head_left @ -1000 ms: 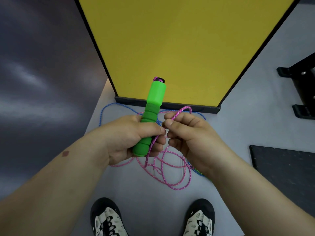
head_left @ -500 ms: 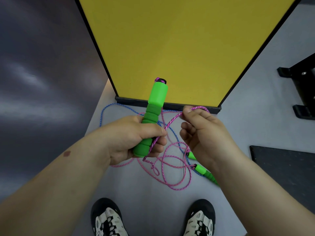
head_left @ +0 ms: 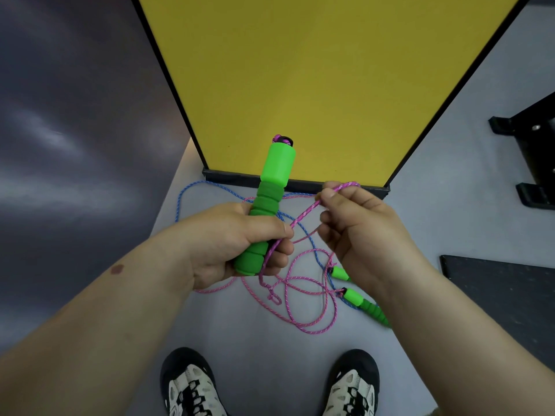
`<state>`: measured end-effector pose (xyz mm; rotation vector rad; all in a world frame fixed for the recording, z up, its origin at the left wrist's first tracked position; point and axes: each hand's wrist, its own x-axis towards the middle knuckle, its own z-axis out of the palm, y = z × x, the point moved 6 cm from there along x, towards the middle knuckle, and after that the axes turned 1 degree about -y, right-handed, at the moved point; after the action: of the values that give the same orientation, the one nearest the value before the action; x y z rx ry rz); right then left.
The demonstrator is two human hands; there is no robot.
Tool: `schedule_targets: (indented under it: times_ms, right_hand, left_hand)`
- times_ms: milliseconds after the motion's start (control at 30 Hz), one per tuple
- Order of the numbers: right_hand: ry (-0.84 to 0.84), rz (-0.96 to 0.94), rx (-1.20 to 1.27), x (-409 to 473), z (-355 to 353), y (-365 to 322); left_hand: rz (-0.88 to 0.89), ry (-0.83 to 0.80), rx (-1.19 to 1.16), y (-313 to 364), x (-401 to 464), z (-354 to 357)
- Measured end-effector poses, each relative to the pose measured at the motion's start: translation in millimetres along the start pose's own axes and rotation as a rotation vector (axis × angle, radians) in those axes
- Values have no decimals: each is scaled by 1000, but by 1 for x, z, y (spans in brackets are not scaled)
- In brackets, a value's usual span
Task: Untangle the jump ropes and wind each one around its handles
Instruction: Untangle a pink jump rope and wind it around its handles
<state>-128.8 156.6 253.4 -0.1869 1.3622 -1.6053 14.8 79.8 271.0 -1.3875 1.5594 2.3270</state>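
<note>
The left hand (head_left: 237, 238) is wrapped in a full fist around the ribbed foam part of a green handle (head_left: 267, 202), thumb laid across the front, and it holds the handle upright with the smooth plastic end sticking out above the fist. A knot of pink rope (head_left: 303, 292) shows at the black cap on top of that end. A strand of the same pink rope is trapped between the left thumb and the handle; below the fist it drops to the floor (head_left: 246, 331), and above the thumb it runs up and to the right to the right hand (head_left: 360, 229), just beside the left one. There the thumb and forefinger pinch a small bend of the rope, while the other fingers curl loosely under it

Below and between both hands the rest of the pink rope lies in loose overlapping loops on the grey floor, crossed by a blue rope (head_left: 192, 193) that sweeps out to the left of the left fist. Under the right wrist lie two more green handles (head_left: 365, 304), partly hidden by the forearm. Past the held handle stands a yellow panel (head_left: 315, 79), and two shoes (head_left: 189, 385) show near the bottom edge
</note>
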Motion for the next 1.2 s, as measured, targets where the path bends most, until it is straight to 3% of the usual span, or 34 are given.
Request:
schedule_targets:
  times_ms: [233, 533, 667, 967, 1100, 1200]
  right_hand:
    - [54, -10, 74, 5, -9, -6]
    - [-274, 107, -138, -11, 22, 15]
    - [-225, 49, -140, -8, 18, 8]
    - [52, -38, 55, 6, -10, -10]
    - [21, 4, 42, 5, -7, -6]
    - [-99, 67, -8, -1, 6, 3]
  left_hand:
    - [9, -5, 15, 1, -1, 0]
    - [10, 10, 7, 1, 0, -1]
    - [9, 13, 5, 0, 1, 1]
    - [17, -9, 8, -1, 0, 1]
    - [17, -3, 8, -1, 0, 1]
    - [20, -6, 11, 0, 1, 1]
